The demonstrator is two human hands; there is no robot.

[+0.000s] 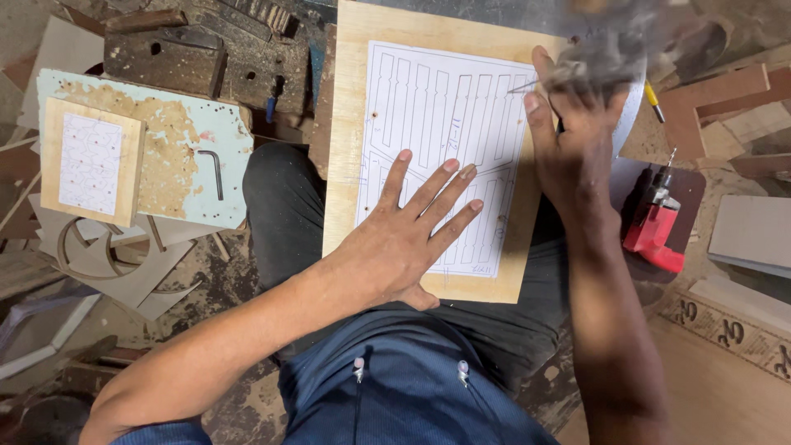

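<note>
**Hands on the Board**

Left hand (408, 227) lying flat and wide open on the paper pattern (445, 124), fingers spread, holding nothing, just pressing down. Right hand (573, 136) up at the right edge of the wooden board (350, 148), fingers curled around something blurry near the top right. Too fuzzy to tell what, or how tight the grip.

Board resting across the lap, on dark trousers (280, 198), long side running away from the body. Paper glued or laid on top, full of long thin shapes drawn in lines, pointing the same way as the board. Left hand on the near, lower part of the paper; right hand farther up and off to the side. Both touching the board, left hand nearer the middle.

Red tool (655, 222) just to the right of the right arm, on a dark piece of wood. Small bent metal key (212, 171) on a pale green board (185, 140) at the left. Smaller wooden block with its own paper pattern (91, 165) on that same green board. Wood scraps and sawdust all around on the floor.
</note>
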